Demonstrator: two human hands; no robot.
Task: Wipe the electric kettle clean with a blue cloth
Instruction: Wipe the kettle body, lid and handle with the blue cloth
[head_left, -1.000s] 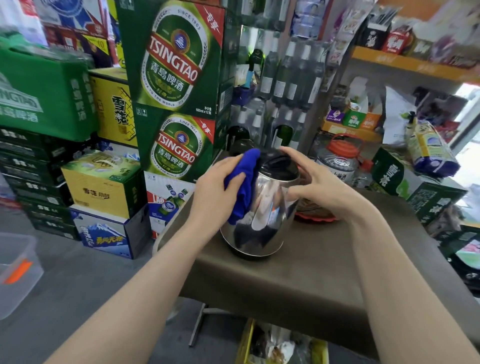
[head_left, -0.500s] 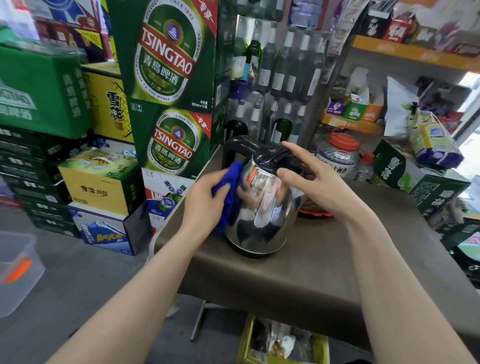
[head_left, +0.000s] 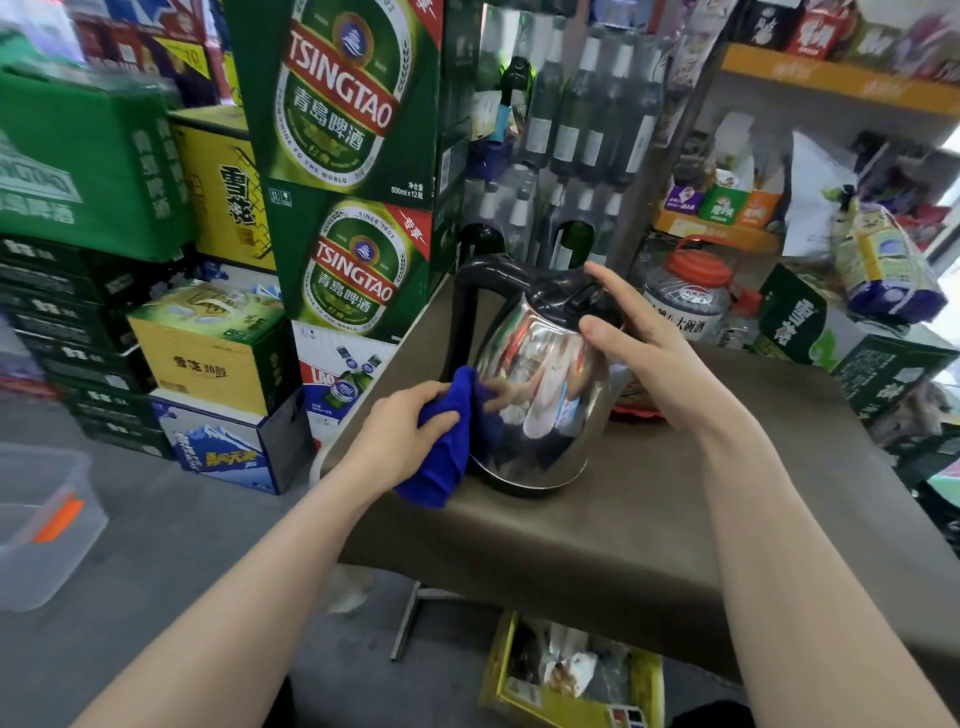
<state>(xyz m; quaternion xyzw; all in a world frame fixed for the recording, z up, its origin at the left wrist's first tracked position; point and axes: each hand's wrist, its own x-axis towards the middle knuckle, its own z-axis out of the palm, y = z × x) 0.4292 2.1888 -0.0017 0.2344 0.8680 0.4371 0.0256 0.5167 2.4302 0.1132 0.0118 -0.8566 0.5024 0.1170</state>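
Note:
A shiny steel electric kettle (head_left: 540, 395) with a black lid and black handle stands upright on a brown table (head_left: 649, 519). My left hand (head_left: 400, 431) grips a bunched blue cloth (head_left: 447, 452) and presses it against the kettle's lower left side, just under the handle. My right hand (head_left: 639, 353) rests on the kettle's upper right side, fingers spread over the lid's edge and thumb on the steel body, steadying it.
Stacked beer cartons (head_left: 353, 171) rise left of the table. Bottles (head_left: 571, 130) and a red-lidded jar (head_left: 685, 296) stand behind the kettle. Green boxes (head_left: 852, 343) sit at the table's right. A clear plastic bin (head_left: 41, 519) is on the floor at left, a yellow box (head_left: 571, 675) under the table.
My left hand has slid the blue cloth down the kettle's left side, from near the lid to the lower body. My right hand stays on the kettle's upper right.

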